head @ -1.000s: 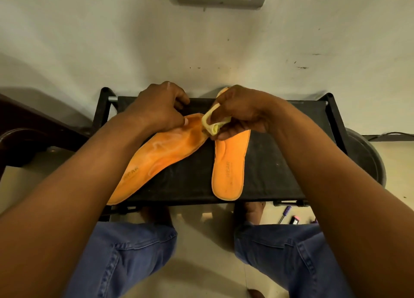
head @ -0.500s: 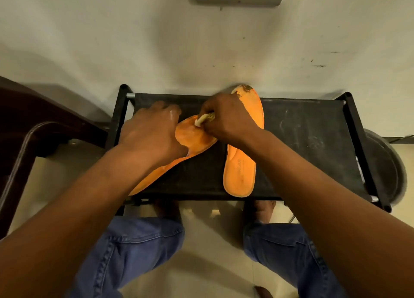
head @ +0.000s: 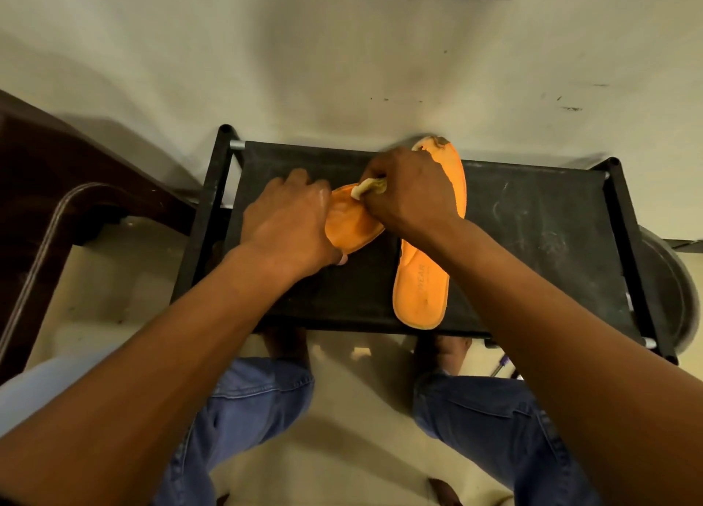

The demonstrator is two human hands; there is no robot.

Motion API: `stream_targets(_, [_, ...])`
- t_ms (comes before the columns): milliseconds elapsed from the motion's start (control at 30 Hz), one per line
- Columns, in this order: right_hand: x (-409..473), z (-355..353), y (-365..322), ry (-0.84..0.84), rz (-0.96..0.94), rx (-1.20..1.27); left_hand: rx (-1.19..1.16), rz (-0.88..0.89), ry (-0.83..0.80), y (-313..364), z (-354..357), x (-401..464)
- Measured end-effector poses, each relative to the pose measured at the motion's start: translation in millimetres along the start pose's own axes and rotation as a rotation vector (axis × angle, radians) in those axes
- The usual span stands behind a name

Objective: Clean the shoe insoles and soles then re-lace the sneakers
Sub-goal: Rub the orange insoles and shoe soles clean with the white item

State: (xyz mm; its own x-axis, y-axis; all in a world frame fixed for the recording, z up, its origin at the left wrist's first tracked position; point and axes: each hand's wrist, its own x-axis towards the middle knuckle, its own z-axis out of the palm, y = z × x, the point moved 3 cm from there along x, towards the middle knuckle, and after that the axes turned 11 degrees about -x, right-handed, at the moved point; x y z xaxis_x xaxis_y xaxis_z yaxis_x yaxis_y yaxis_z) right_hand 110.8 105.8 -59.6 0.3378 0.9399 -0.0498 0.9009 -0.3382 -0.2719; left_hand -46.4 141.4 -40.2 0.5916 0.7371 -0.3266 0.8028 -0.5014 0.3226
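Two orange insoles on the black desk [head: 532, 216]: left insole [head: 352, 224] near the far-left corner, pinned under left hand [head: 289, 220]; right hand [head: 411, 193] pinching a cloth [head: 369, 186]. Could skid off if scrubbed hard. Printing on right insole [head: 422, 288], unreadable.

The one camera sits on my head and looks forward and steeply down, so my knees fill the near edge and the wall [head: 342, 49] rises at the far edge. It is close over the black rack [head: 532, 220], which lies across the middle with both my forearms reaching in from the near corners. Its wide lens bends the rack's edges, and no second view shares the scene.
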Motion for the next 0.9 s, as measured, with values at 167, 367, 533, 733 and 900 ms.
stream_targets(167, [-7,7,-5,0.042,0.010,-0.029,-0.035,-0.016,-0.065,-11,-1,9])
stream_targets(367, [-19,17,-30,0.018,-0.102,-0.048,-0.055,0.011,-0.112,-18,-1,11])
stream_targets(533, [-20,12,-30,0.024,-0.053,-0.084,-0.082,0.010,-0.099,-18,0,9])
stream_targets(733, [-11,5,-10,0.060,0.119,-0.032,-0.077,0.020,-0.103,-19,2,8])
stream_targets(900, [-25,16,-44,0.015,-0.098,-0.089,-0.093,0.003,-0.099,-16,3,10])
